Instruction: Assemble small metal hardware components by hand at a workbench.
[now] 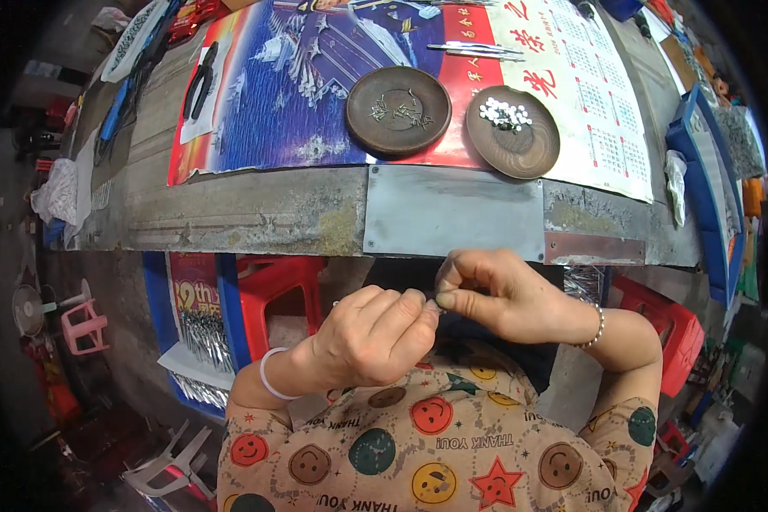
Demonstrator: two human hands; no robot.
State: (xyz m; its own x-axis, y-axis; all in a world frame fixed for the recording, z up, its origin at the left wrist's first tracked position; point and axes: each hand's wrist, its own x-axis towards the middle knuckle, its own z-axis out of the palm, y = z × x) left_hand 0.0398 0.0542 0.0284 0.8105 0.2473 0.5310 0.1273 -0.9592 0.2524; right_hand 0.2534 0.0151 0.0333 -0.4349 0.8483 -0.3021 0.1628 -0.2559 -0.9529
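Red-blue calendar poster (316, 94) on workbench (256, 218)

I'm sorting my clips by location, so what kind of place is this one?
Probably a small handcraft workshop. A worn workbench carries two brown dishes, one of tiny metal parts and one of small white pieces, with pliers nearby. Both hands pinch something tiny together.

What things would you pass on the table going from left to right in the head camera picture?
Black pliers → round brown dish with small metal pieces → round brown dish with little white beads → white calendar sheet → blue tray.
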